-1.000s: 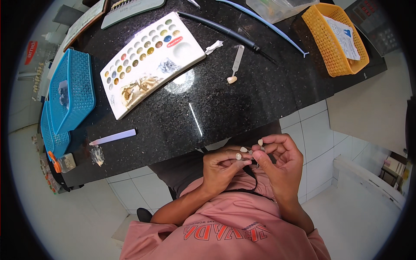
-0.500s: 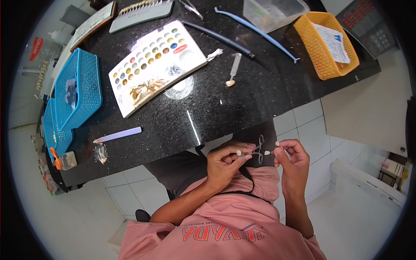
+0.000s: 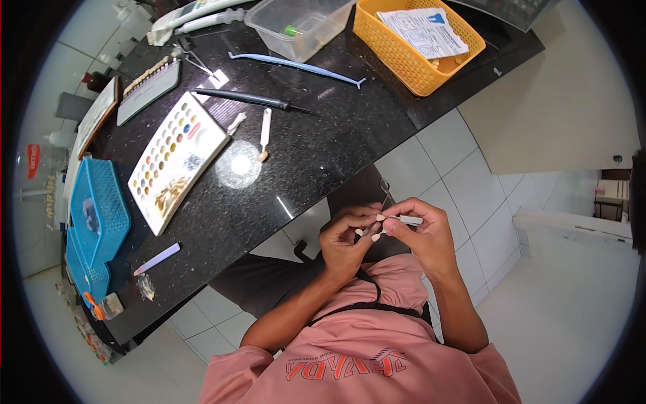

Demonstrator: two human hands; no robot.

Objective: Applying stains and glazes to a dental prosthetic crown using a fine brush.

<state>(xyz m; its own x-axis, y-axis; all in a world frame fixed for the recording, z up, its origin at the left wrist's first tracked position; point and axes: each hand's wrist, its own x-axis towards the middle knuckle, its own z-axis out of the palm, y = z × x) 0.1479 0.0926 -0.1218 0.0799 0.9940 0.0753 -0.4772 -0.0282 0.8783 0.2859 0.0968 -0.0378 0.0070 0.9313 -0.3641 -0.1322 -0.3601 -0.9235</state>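
Note:
Over my lap, beyond the bench's front edge, my left hand (image 3: 346, 239) is closed on slim metal forceps (image 3: 384, 185), whose ring handle rises above the fingers. My right hand (image 3: 427, 239) pinches a small tab with a white handle (image 3: 410, 220), its thumb and index finger close against the left fingers. Small cream tooth-shaped pieces (image 3: 377, 237) sit among the fingertips; exactly which hand grips each one is hard to tell. A tab with a tooth-shaped tip (image 3: 265, 131) lies on the black bench (image 3: 316, 151) beside the white paint palette (image 3: 215, 138).
Around the bench stand blue baskets (image 3: 104, 209), a yellow basket (image 3: 397, 57) with paper, a clear container (image 3: 282, 40) and a shade guide (image 3: 148, 94). A dark brush (image 3: 249, 97), blue tool (image 3: 296, 64) and lilac stick (image 3: 158, 259) lie there. Tiled floor (image 3: 457, 195) shows below.
My view has turned, shifting the bench contents. My hands, apart half a second ago, have come together. A white handle now shows in my right fingers, and the forceps ring points upward.

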